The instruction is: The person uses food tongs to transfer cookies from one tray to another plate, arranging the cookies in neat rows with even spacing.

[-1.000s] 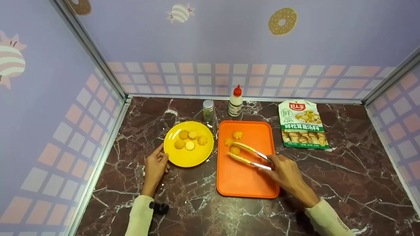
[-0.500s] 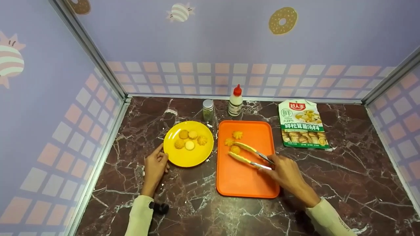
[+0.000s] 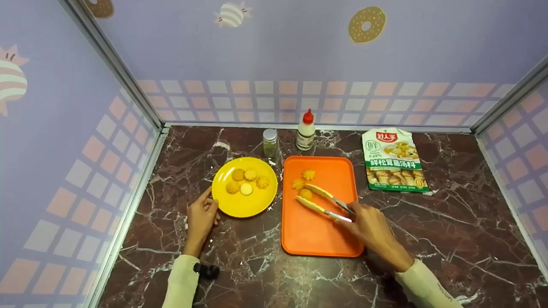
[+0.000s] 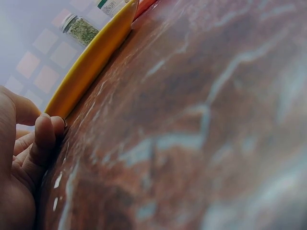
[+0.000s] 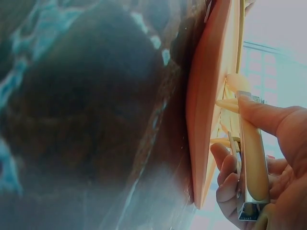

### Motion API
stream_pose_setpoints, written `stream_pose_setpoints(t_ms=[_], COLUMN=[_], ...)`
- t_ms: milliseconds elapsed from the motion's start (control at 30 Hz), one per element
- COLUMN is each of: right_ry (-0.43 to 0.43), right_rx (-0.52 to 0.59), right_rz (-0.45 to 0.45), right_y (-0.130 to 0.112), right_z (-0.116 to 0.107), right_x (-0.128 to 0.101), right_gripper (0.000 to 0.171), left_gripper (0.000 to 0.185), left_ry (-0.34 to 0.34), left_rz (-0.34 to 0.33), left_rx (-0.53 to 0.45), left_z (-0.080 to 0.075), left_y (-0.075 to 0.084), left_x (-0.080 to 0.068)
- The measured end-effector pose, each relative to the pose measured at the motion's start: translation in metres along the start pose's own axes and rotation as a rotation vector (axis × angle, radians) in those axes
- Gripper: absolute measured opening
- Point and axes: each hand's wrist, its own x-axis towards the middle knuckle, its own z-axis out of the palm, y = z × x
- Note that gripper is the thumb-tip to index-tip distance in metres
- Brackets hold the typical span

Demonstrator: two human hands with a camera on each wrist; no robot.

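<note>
My right hand (image 3: 373, 226) grips metal tongs (image 5: 253, 158) with yellow tips. The tong arms are spread apart over the orange tray (image 3: 319, 239), their tips on either side of a round swirled cookie (image 3: 305, 194). Close behind it on the tray lie two flower-shaped cookies, the star-like cookie (image 3: 308, 174) and another cookie (image 3: 298, 184) just left of the upper tip. My left hand (image 3: 201, 216) pinches the near-left rim of the yellow plate (image 3: 244, 209); its thumb and fingertips show at the rim in the left wrist view. Several cookies (image 3: 246, 189) sit on this plate.
Behind the plate stands a glass jar (image 3: 270, 143) of green herbs. A white squeeze bottle (image 3: 305, 132) with a red cap is beyond the tray. To the right lies a green-and-white food pouch (image 3: 394, 160). Patterned wall panels (image 3: 274, 55) enclose the marble table (image 3: 257, 282).
The tong tips have come slightly closer together about the round cookie. The left hand keeps its hold on the plate. The head view has shifted a little.
</note>
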Motion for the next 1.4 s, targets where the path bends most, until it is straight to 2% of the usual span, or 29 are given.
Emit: stream_pose_setpoints(t_ms=[400,800,1133,1400], right_ry=[0.025,0.085,0.076,0.053], right_rx=[-0.020,-0.040,-0.011,-0.009], right_rz=[-0.060,-0.118,-0.124,-0.093], right_y=[-0.001,0.003,0.003,0.003], right_z=[0.003,0.007,0.003,-0.002], right_x=[0.002,-0.004,-0.007,-0.009], right_gripper=[0.036,0.037,0.035,0.035], left_gripper=[0.052,0.052,0.051,0.052], left_ry=[-0.003,-0.006,-0.011,-0.015], left_rz=[-0.013,-0.030,-0.029,-0.041], left_rx=[-0.005,-0.011,-0.014,-0.021], left_z=[-0.001,-0.001,0.000,0.000], left_y=[0.002,0.002,0.002,0.004], left_x=[-0.001,-0.001,-0.001,-0.001])
